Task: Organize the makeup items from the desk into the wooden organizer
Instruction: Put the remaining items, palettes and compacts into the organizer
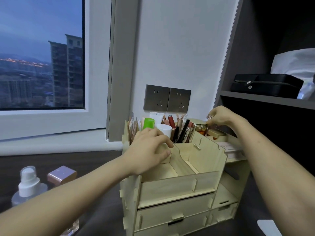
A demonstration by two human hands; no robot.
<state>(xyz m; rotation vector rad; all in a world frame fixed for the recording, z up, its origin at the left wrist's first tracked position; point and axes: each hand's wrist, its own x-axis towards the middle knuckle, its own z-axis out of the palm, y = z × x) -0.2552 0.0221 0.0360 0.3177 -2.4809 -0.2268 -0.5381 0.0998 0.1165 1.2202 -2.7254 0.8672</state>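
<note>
The pale wooden organizer (179, 184) stands on the dark desk, its back compartments packed with lipsticks, brushes, a green tube (148, 123) and a white jar (164, 131). My left hand (150, 150) rests over the organizer's left partition, fingers loosely curled on its edge, holding nothing that I can see. My right hand (221, 117) hovers above the back right compartment and pinches a small rose-gold tube (210, 117) over a gold jar (202, 127). On the desk to the left stand a clear spray bottle (29, 183) and a perfume bottle with a rose-gold cap (61, 174).
A double wall socket (167, 98) sits behind the organizer. To the right, a dark shelf holds a black case (265, 85) and a white bag (296, 63). A window (40, 53) fills the left. A white object (269, 227) lies at the desk's lower right.
</note>
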